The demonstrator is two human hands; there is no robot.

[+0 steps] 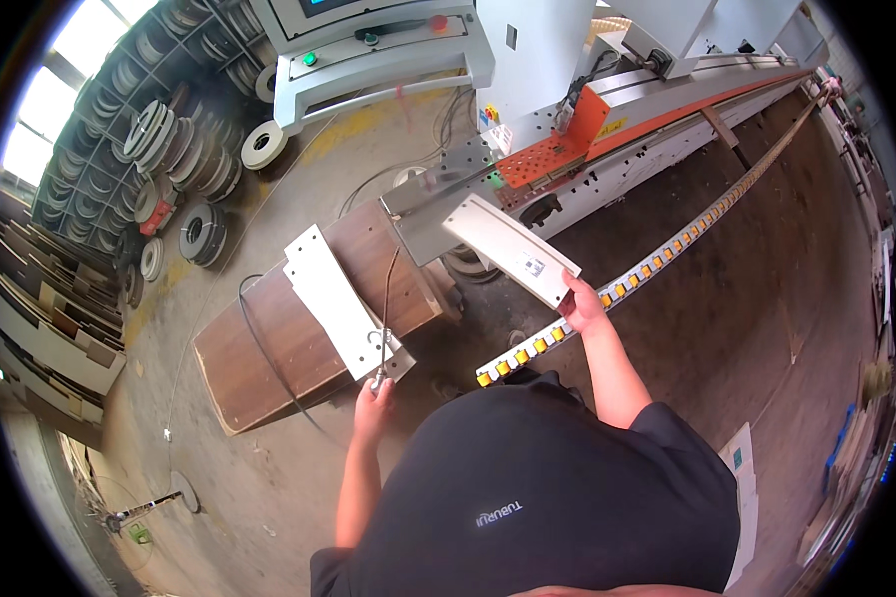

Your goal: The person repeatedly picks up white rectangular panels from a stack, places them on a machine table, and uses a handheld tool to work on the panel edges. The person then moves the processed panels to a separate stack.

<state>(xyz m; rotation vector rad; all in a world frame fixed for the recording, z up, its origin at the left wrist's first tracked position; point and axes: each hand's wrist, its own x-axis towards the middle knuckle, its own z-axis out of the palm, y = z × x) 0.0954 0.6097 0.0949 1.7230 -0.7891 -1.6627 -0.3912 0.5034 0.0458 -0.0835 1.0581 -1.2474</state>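
My right hand (pixel 584 306) grips the near end of a narrow white board (pixel 513 249). A small printed label sticks to the board's face, and its far end reaches over the grey machine table (pixel 433 214). In my left hand (pixel 372 403), the fingers are closed around the metal end of a slim tool (pixel 378 382); a thin brown line or stem runs up from it. I cannot make out the tool's exact kind. Just beyond that hand, white boards (pixel 334 303) with small holes lie overlapping on a brown wooden box-like stand (pixel 259 353).
A long machine with an orange perforated guard (pixel 543 164) extends to the far right. Alongside runs a rail (pixel 657 264) with yellow rollers. A control panel (pixel 368 60) stands ahead. Rolls of banding (pixel 204 234) fill the left rack and floor. A dark cable (pixel 259 343) crosses the stand.
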